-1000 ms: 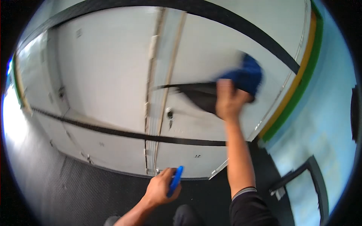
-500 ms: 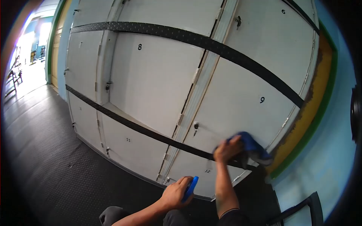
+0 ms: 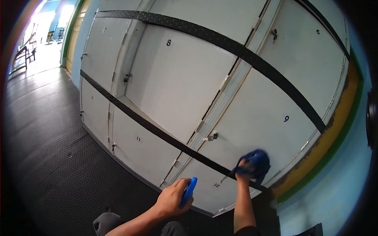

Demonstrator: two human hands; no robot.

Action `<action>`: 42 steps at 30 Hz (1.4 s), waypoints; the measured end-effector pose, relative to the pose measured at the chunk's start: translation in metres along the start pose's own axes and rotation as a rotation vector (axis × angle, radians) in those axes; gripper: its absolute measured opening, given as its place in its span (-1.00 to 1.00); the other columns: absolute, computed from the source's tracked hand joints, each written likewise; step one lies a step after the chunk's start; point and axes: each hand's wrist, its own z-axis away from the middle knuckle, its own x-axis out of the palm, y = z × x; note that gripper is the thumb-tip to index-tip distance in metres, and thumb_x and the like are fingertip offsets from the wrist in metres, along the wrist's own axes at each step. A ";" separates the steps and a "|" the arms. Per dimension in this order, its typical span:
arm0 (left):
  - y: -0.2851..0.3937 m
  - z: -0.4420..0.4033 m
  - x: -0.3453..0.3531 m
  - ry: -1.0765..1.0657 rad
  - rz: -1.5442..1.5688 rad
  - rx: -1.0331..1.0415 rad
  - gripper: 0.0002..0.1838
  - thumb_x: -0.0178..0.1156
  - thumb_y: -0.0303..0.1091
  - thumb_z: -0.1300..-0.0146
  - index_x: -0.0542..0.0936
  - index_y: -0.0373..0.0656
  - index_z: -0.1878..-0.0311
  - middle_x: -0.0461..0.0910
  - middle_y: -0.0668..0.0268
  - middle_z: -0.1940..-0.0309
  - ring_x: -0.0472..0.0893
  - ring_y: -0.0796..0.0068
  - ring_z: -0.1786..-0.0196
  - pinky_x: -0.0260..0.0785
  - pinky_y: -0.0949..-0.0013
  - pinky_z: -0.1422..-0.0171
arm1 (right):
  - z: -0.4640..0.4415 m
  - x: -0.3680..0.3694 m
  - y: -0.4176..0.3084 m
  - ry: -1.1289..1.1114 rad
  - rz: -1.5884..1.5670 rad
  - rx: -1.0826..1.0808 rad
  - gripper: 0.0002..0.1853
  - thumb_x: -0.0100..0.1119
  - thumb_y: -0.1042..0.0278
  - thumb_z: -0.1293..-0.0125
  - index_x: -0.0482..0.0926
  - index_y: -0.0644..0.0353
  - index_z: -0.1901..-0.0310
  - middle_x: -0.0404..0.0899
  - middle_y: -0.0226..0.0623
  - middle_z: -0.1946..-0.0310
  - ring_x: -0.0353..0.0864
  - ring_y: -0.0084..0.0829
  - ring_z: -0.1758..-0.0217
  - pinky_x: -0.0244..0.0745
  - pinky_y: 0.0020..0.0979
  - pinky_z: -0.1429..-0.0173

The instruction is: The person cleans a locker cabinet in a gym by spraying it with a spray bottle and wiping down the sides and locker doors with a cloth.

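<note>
"What is the biggest thing in front of me?"

"You have big white lockers (image 3: 179, 80) in front of you. A dark, bumpy floor (image 3: 47, 157) is on the left, and a light blue wall (image 3: 334, 196) is on the right."

"Which door am I close to?"

"You are close to door 9 (image 3: 264, 118), on the right. A long black strip (image 3: 204, 159) runs under it, and door 12 (image 3: 204, 192) is below the strip."

"Where is my cloth?"

"Your blue cloth (image 3: 259, 163) is all bunched up at the low part of door 9, by the strip. I cannot tell how hard it presses there."

"And my hands?"

"Your left hand (image 3: 173, 198) is near you, in the middle. Its fingers curl tight around a flat blue thing (image 3: 188, 192), and too little shows to say what that is. Your right hand (image 3: 243, 171) is farther off, on the right, with its blurry fingers bunched into the cloth."

"What is the smallest thing?"

"You can see little keys (image 3: 210, 137) at the lock on door 9's left side."
</note>
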 end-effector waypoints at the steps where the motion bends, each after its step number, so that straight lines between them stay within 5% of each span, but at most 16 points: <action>1: 0.000 -0.002 0.003 0.031 -0.004 0.029 -0.48 0.22 -0.32 -0.09 0.40 -0.28 -0.13 0.55 -0.01 0.09 0.62 -0.04 0.12 0.49 0.14 0.06 | -0.030 -0.005 -0.016 0.032 -0.343 0.354 -0.55 0.01 0.15 -0.37 0.42 0.45 -0.05 0.47 0.11 0.00 0.49 -0.04 -0.07 0.35 -0.12 -0.23; 3: 0.001 -0.004 0.013 0.037 0.004 0.065 -0.51 0.23 -0.33 -0.12 0.42 -0.31 -0.11 0.57 -0.04 0.13 0.63 -0.03 0.14 0.51 0.17 0.08 | -0.083 -0.001 -0.051 0.205 -0.265 0.015 -0.46 0.03 0.16 -0.31 0.37 0.43 -0.18 0.53 0.20 0.04 0.50 0.17 -0.06 0.38 0.04 -0.15; 5: -0.001 -0.006 0.021 0.024 0.009 0.023 -0.51 0.22 -0.33 -0.12 0.42 -0.31 -0.11 0.57 -0.05 0.13 0.63 -0.05 0.13 0.50 0.16 0.05 | -0.113 -0.033 -0.095 -0.375 -0.451 -0.083 -0.51 0.14 0.14 -0.20 0.49 0.14 -0.15 0.64 -0.02 0.23 0.61 0.11 0.25 0.53 0.01 0.21; 6: -0.002 -0.006 0.025 0.015 0.014 0.027 -0.51 0.22 -0.33 -0.12 0.42 -0.31 -0.11 0.57 -0.05 0.13 0.63 -0.05 0.13 0.50 0.16 0.05 | -0.115 -0.010 -0.093 -0.017 -0.355 -0.493 -0.49 0.18 0.16 -0.16 0.49 0.25 -0.12 0.62 0.00 0.22 0.61 0.05 0.24 0.52 -0.03 0.05; 8: -0.006 -0.006 0.027 -0.013 0.019 0.026 -0.51 0.22 -0.33 -0.12 0.42 -0.30 -0.11 0.56 -0.05 0.12 0.61 -0.06 0.11 0.50 0.13 0.04 | -0.138 -0.032 -0.075 -0.481 -0.563 -0.195 -0.47 0.19 0.03 -0.15 0.52 0.12 -0.12 0.61 0.00 0.08 0.57 0.03 -0.01 0.40 0.02 -0.17; 11: -0.009 -0.005 0.023 -0.034 0.043 0.049 -0.44 0.23 -0.29 -0.07 0.37 -0.24 -0.16 0.52 0.02 0.02 0.59 -0.07 0.11 0.48 0.08 0.05 | -0.157 -0.009 0.014 -0.192 -0.247 -0.437 -0.50 0.03 0.12 -0.31 0.43 0.23 -0.20 0.56 0.00 -0.04 0.52 -0.05 -0.16 0.41 -0.16 -0.27; 14: -0.009 -0.005 0.018 -0.054 0.036 0.092 -0.43 0.23 -0.29 -0.07 0.36 -0.23 -0.16 0.51 0.02 0.01 0.60 -0.06 0.11 0.49 0.07 0.06 | -0.144 -0.049 0.078 0.053 -0.105 0.738 -0.44 0.00 0.01 -0.40 0.42 0.37 -0.20 0.47 0.15 -0.13 0.44 0.01 -0.21 0.34 -0.15 -0.25; 16: -0.010 -0.004 0.016 -0.063 0.009 0.140 -0.43 0.23 -0.28 -0.07 0.36 -0.23 -0.17 0.51 0.03 0.01 0.60 -0.05 0.12 0.49 0.06 0.06 | -0.123 -0.046 0.087 0.496 0.310 0.578 -0.44 0.00 0.02 -0.40 0.45 0.39 -0.18 0.48 0.25 -0.08 0.42 0.10 -0.20 0.34 -0.13 -0.24; 20: -0.011 -0.011 0.012 -0.055 0.053 0.100 -0.46 0.23 -0.30 -0.08 0.38 -0.26 -0.14 0.53 -0.02 0.04 0.59 -0.08 0.10 0.49 0.09 0.04 | -0.157 -0.044 0.083 0.618 -0.046 0.382 -0.58 0.10 0.18 -0.34 0.55 0.44 0.02 0.56 0.17 0.02 0.48 0.13 -0.11 0.28 0.02 -0.23; 23: -0.013 -0.012 0.012 -0.060 0.053 0.030 -0.48 0.23 -0.30 -0.10 0.41 -0.29 -0.12 0.55 -0.06 0.08 0.59 -0.11 0.08 0.49 0.12 0.03 | -0.216 -0.037 -0.009 0.521 -0.245 -0.105 -0.84 0.16 0.32 -0.25 0.57 0.16 0.46 0.67 -0.13 0.17 0.55 -0.07 0.21 0.28 -0.03 -0.12; 28: -0.019 -0.011 0.012 -0.032 -0.006 -0.054 -0.48 0.20 -0.31 -0.08 0.39 -0.28 -0.13 0.53 -0.04 0.09 0.58 -0.11 0.09 0.47 0.07 0.03 | -0.201 -0.049 -0.180 -0.053 -0.450 -0.344 -0.66 0.19 0.14 -0.17 0.67 0.15 0.10 0.52 -0.16 -0.15 0.43 -0.12 -0.23 0.11 0.07 -0.40; 30: -0.022 -0.012 0.011 -0.028 -0.024 -0.034 -0.49 0.20 -0.31 -0.09 0.39 -0.29 -0.12 0.54 -0.06 0.10 0.58 -0.12 0.10 0.48 0.08 0.03 | -0.141 -0.039 -0.205 -0.381 -0.588 -0.229 -0.65 0.18 0.14 -0.19 0.65 0.14 0.06 0.52 -0.19 -0.15 0.41 -0.10 -0.25 0.18 0.00 -0.36; 36: -0.032 -0.006 0.010 0.046 -0.103 0.069 -0.51 0.20 -0.33 -0.11 0.40 -0.30 -0.11 0.55 -0.07 0.12 0.60 -0.11 0.15 0.49 0.07 0.06 | 0.003 -0.038 -0.177 -0.189 -0.845 -0.259 -0.85 0.17 0.29 -0.16 0.67 0.09 0.29 0.60 -0.14 0.23 0.58 -0.17 0.06 0.42 -0.17 -0.10; 38: -0.033 -0.003 0.010 0.023 -0.137 -0.011 -0.52 0.19 -0.34 -0.11 0.40 -0.30 -0.11 0.55 -0.06 0.13 0.61 -0.11 0.16 0.49 0.07 0.07 | 0.018 -0.059 -0.145 -0.367 -1.213 0.262 -0.93 0.17 0.40 -0.15 0.61 0.12 0.43 0.58 -0.25 0.35 0.58 -0.25 0.16 0.45 -0.27 -0.01; 40: -0.029 -0.002 0.011 -0.011 -0.125 -0.006 -0.52 0.19 -0.35 -0.12 0.40 -0.31 -0.11 0.55 -0.06 0.13 0.61 -0.11 0.16 0.50 0.07 0.08 | 0.039 -0.056 -0.091 -0.085 -0.977 0.054 -0.86 0.12 0.34 -0.26 0.54 0.19 0.40 0.55 -0.24 0.29 0.55 -0.33 0.12 0.44 -0.38 -0.03; 42: -0.023 -0.001 0.013 -0.047 -0.130 -0.038 -0.53 0.19 -0.35 -0.12 0.40 -0.31 -0.11 0.55 -0.07 0.13 0.62 -0.11 0.17 0.50 0.09 0.08 | 0.069 -0.045 -0.045 -0.087 -0.898 0.477 -0.66 0.06 0.18 -0.37 0.51 0.32 0.02 0.52 -0.05 0.04 0.50 -0.22 -0.05 0.42 -0.28 -0.12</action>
